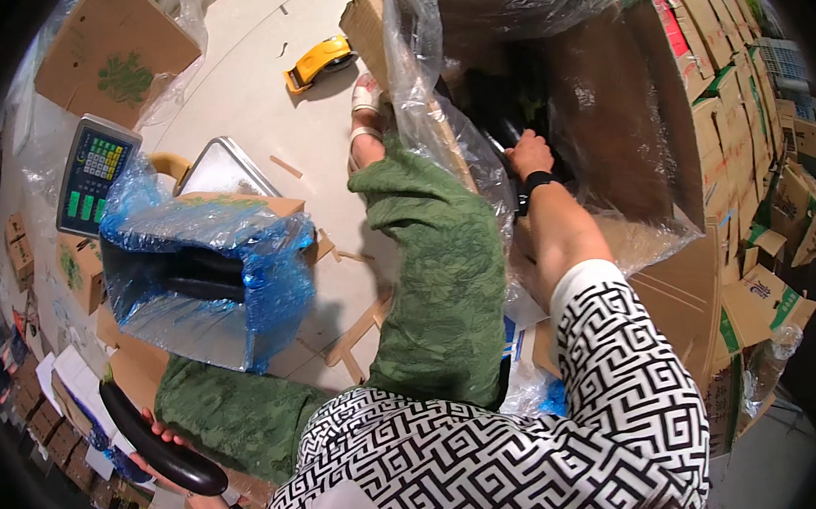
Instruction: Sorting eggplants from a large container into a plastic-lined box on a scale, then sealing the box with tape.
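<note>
- Holding one long eggplant (pixel 156 445) beside my left leg (pixel 240 419), the fingers of my left hand (pixel 161 432) wrapped round it.
- My right hand (pixel 530 154) is down in the large carton (pixel 629 97), fingers bent at the dark eggplants (pixel 505 127) there; whether they've closed on one, I can't tell.
- More eggplants (pixel 203 276) lie in the blue-lined box (pixel 182 335).
- I'd call this the picking-out step; next needs a sure right-hand grip, then a lift clear of the plastic liner (pixel 412 89).
</note>
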Demonstrator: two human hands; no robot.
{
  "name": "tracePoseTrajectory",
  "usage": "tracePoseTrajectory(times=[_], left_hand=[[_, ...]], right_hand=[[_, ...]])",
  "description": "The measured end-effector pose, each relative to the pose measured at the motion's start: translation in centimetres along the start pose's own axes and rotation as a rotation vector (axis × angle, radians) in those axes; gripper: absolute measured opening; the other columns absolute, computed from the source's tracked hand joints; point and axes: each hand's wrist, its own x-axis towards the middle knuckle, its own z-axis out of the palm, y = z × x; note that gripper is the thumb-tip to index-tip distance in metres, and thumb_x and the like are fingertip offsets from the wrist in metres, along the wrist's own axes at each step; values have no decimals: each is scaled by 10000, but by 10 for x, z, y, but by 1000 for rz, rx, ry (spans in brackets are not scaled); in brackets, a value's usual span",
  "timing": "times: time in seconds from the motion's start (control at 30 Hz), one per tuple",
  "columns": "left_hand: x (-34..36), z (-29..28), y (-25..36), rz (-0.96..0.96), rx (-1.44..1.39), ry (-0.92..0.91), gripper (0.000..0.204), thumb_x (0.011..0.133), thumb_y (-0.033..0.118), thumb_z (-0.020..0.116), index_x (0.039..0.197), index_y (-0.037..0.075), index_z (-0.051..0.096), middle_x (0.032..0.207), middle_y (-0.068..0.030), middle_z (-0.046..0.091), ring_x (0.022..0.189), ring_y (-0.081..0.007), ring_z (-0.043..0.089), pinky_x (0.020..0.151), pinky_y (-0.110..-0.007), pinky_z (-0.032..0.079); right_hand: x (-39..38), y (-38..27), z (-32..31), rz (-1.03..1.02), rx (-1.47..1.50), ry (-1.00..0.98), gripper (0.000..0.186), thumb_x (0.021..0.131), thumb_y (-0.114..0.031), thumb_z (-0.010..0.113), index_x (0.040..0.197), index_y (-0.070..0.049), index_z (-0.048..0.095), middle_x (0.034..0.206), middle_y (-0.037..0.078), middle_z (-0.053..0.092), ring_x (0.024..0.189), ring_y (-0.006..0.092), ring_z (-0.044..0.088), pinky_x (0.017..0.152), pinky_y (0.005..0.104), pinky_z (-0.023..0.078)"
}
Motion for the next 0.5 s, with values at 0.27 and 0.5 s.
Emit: tracePoseTrajectory(times=[0.27,0.5], left_hand=[[-5,-40,-5,-9,-72,-192,742,918,406,527,1445,54,140,1094,-147,467,970,-263,536,888,-419,487],[6,-76,0,55,-163,-444,797,885,321,615,1445,46,119,1067,-128,474,938,-241,541,853,-406,491]], right_hand=[[-18,14,-115,-143,902,-280,510,796,-430,641,991,42,648,901,154,667,833,253,644,745,329,484],[-193,37,-226,-433,1682,-512,406,899,-333,550,1161,-25,511,928,120,638,680,171,613,649,309,511]])
